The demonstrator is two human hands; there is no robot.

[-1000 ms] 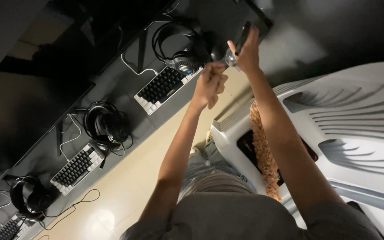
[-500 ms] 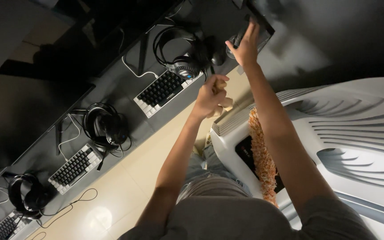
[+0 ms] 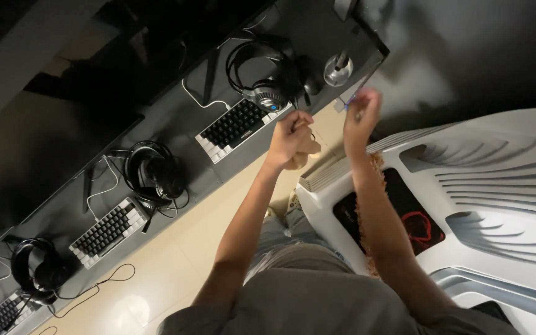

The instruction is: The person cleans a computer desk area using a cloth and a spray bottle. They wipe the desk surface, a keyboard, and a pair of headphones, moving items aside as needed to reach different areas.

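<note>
**A:** Head camera, looking straight down: what were your hands on at that moment?

**B:** My left hand (image 3: 290, 133) was curled into a fist around a crumpled tan cloth (image 3: 305, 152), fingers pressed together on it, just off the edge of the dark desk (image 3: 175, 118) and beside the nearest keyboard (image 3: 240, 124). My right hand (image 3: 361, 115) was raised near the desk corner, too blurred for me to tell whether the fingers pinched anything; there was a small bluish smear at the fingertips and I couldn't say what it was.

**A:** What sat close by?

**B:** A headset (image 3: 265, 84) just behind that keyboard, and a round silver stand (image 3: 338, 69) near the corner, close to my right hand. A white chair (image 3: 466, 186) stood just beside my right arm.

**A:** What worried you?

**B:** The stand, mostly. I judged that a careless swing of my right hand could knock it over. And the cloth hung loose below my fist, so it could have snagged the headset cable or dragged the keyboard off the edge.
</note>
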